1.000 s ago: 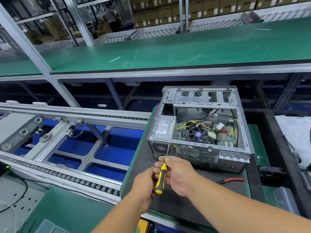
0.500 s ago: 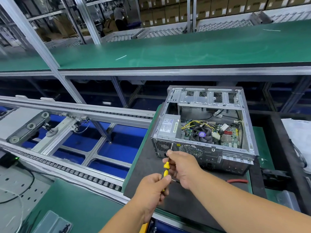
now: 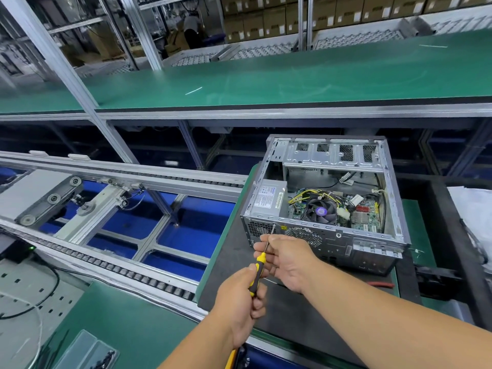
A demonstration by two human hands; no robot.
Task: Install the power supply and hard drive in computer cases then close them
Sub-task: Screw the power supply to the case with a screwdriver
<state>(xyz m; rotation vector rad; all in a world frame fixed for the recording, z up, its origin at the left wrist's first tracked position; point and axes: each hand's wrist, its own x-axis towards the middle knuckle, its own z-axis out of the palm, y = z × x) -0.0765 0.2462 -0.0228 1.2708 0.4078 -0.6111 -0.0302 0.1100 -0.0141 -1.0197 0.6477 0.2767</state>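
The computer case [image 3: 324, 206] is laid on its side on the dark mat [image 3: 229, 265], open face upward, so that the interior is reachable from above and the rear panel is turned toward the person. The power supply [image 3: 270, 198] is already seated in the near left corner of the case, against that rear panel. No hard drive can be identified, and no side cover is seen.

A yellow and black screwdriver [image 3: 257, 272] is aimed at the rear panel beside the power supply grille; its tip is held at or just against the panel edge, presumably at a fixing screw, though the screw itself is too small to confirm.

The handle is grasped by the left hand [image 3: 239, 310], fingers clenched around it, wrist raised from below so that turning force can be applied. The thin shaft is pinched by the fingertips of the right hand [image 3: 287, 259], extended from the right, evidently to steady the tip.
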